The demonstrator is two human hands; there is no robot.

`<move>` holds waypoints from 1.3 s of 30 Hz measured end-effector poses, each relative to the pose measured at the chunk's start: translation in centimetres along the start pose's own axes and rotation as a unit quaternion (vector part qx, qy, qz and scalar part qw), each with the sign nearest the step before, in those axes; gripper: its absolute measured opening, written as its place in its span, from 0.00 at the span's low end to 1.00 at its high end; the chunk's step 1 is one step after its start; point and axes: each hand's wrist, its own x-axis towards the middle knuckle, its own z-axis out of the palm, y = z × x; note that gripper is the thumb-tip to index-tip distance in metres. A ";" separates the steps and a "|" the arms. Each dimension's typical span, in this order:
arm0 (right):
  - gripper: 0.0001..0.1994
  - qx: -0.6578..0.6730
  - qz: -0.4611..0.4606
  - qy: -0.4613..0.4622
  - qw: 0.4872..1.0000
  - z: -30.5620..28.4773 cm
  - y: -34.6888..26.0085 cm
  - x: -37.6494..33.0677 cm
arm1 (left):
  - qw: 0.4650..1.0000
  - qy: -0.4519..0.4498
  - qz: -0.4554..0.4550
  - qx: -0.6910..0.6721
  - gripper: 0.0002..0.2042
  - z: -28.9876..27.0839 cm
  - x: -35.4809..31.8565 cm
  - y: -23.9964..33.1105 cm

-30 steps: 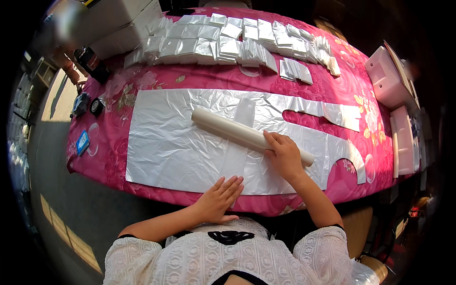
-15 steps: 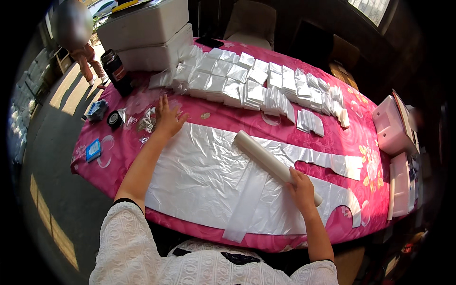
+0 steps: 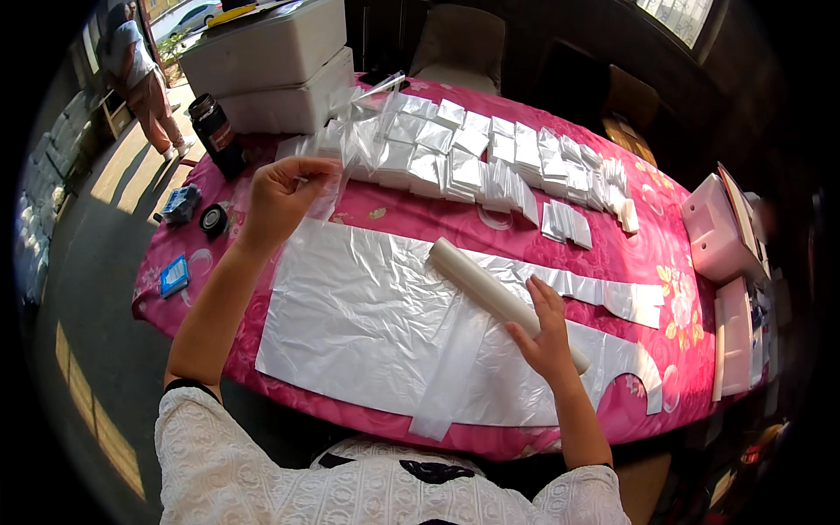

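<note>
Up it comes: a clear plastic film is now raised by the left hand, fingers clamped together on it, where half a second ago that hand was seen spread open near the far left corner of the white sheet. On the right hand, fingers are now spread apart over the pale roll; whether it is touched cannot be told. The roll is left slanting across the sheet, which is spread on the desk.
</note>
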 end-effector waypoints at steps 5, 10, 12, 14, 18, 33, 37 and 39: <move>0.50 0.479 0.057 -0.089 0.871 2.2 -3.5 5.0 | 0.892 -0.062 -0.152 -0.422 0.08 2.8 -3.1 8.1; 0.45 0.630 0.083 -0.181 0.751 2.7 -5.7 5.6 | 0.874 -0.024 -0.234 -0.426 0.09 3.8 -6.9 7.0; 0.42 0.604 0.119 -0.147 0.775 2.0 -6.6 4.6 | 0.893 0.008 -0.256 -0.370 0.10 3.1 -8.3 6.4; 0.40 0.583 0.166 -0.078 0.791 1.6 -6.9 3.8 | 0.912 0.023 -0.267 -0.309 0.11 2.3 -9.5 6.1; 0.37 0.598 0.103 -0.014 0.795 0.9 -7.5 2.6 | 0.939 -0.042 -0.270 -0.211 0.19 1.5 -10.9 6.7; 0.14 0.359 0.053 -0.073 0.929 -2.2 -10.2 0.7 | 0.986 -0.104 -0.094 0.091 0.16 -1.0 -13.2 9.0; 0.06 0.092 -0.055 0.054 0.993 -1.5 -11.5 0.5 | 0.972 -0.045 0.043 0.228 0.07 -1.4 -13.8 10.3; 0.05 0.143 -0.124 0.068 0.979 -1.4 -11.7 1.2 | 0.978 -0.023 0.074 0.193 0.05 -2.2 -14.7 10.4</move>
